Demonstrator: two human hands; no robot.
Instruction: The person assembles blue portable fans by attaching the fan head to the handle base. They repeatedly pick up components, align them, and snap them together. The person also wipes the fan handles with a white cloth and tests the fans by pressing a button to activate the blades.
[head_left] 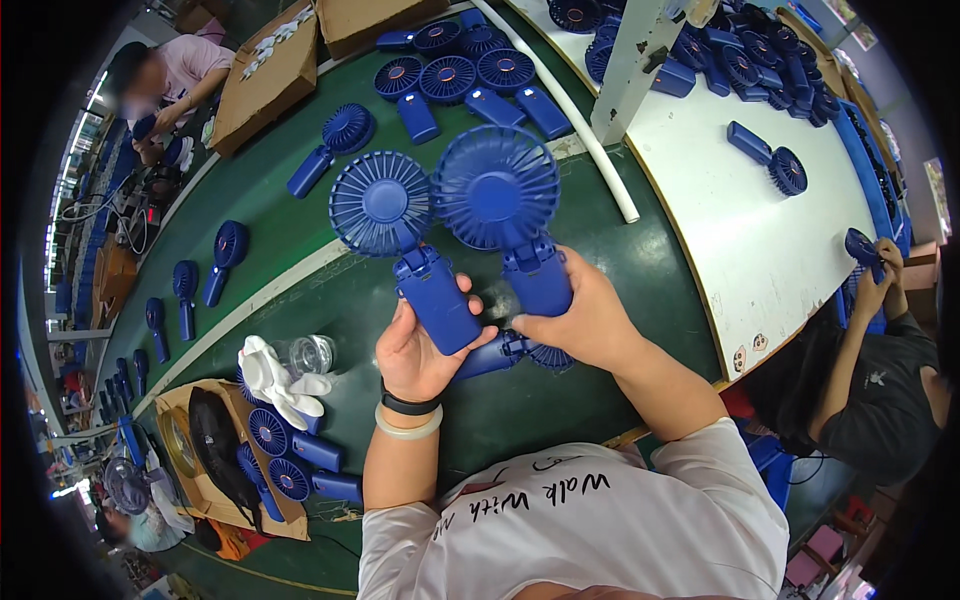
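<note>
Two blue handheld fans are held up side by side in front of me, their round cages close together. My left hand is closed round the handle of the left fan. Gripped by its handle in my right hand is the right fan, its cage a little blurred. Below the handles another blue fan lies on the green table, partly hidden by my hands.
More fans lie in a group at the far side, with others along the left. A white pipe crosses the table. An open carton, white figure and clear jar sit left. Co-workers sit at both sides.
</note>
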